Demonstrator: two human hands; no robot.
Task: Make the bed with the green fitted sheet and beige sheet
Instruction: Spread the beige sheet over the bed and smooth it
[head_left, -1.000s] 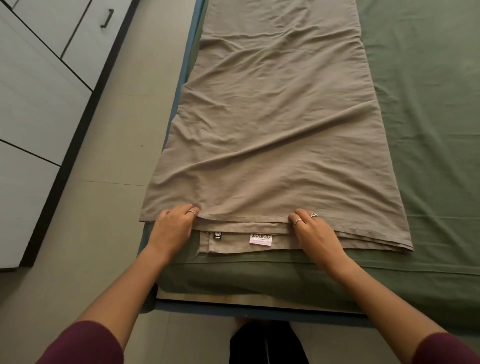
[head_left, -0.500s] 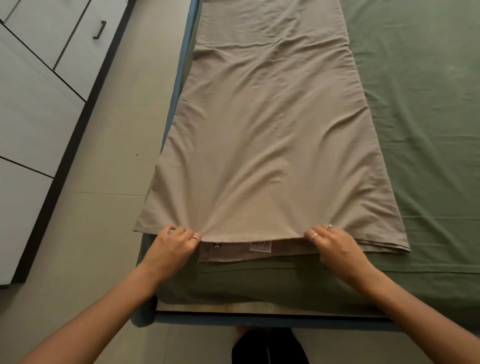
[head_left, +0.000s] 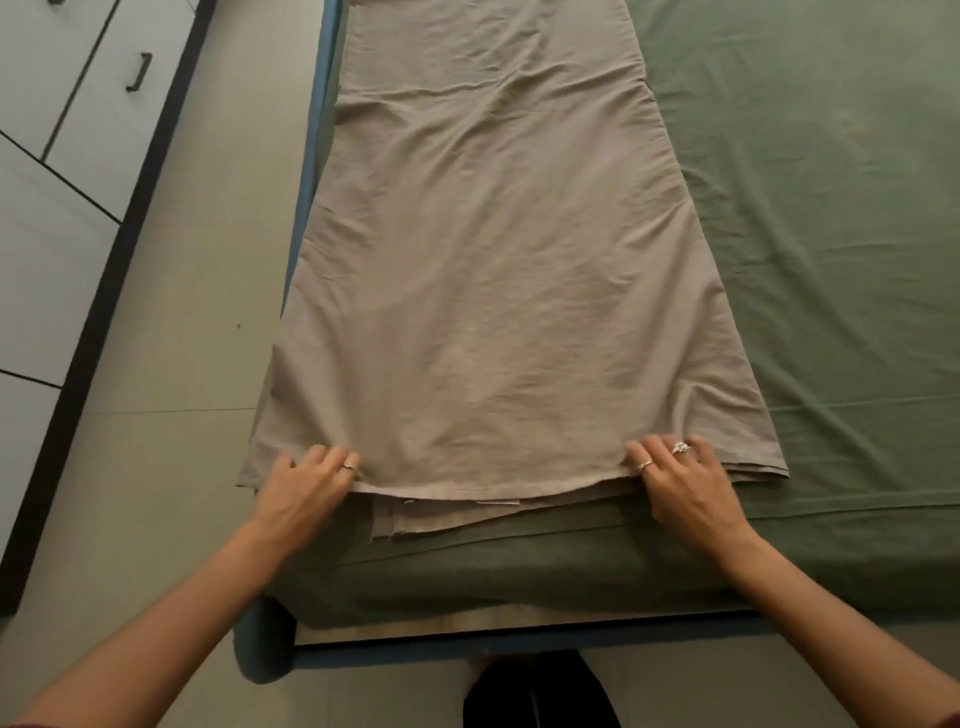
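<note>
The green fitted sheet (head_left: 810, 249) covers the mattress. On its left half lies the beige sheet (head_left: 498, 270), folded lengthwise into a long strip running away from me, its left side hanging a little over the bed's edge. My left hand (head_left: 304, 493) grips the near hem of the top layer near the left corner. At the same hem further right, my right hand (head_left: 685, 493) pinches the cloth, with rings on two fingers. Lower beige layers stick out below the hem between my hands.
A blue bed frame (head_left: 311, 156) runs along the left side and the foot of the bed. Beige floor tiles (head_left: 171, 322) separate it from white cupboards (head_left: 57, 156) with black handles on the far left. My dark-clothed legs (head_left: 540, 691) stand at the bed's foot.
Both hands have drawn the top layer's near hem toward me, covering the white label and most of the lower layers. The wrinkles across the strip have flattened out.
</note>
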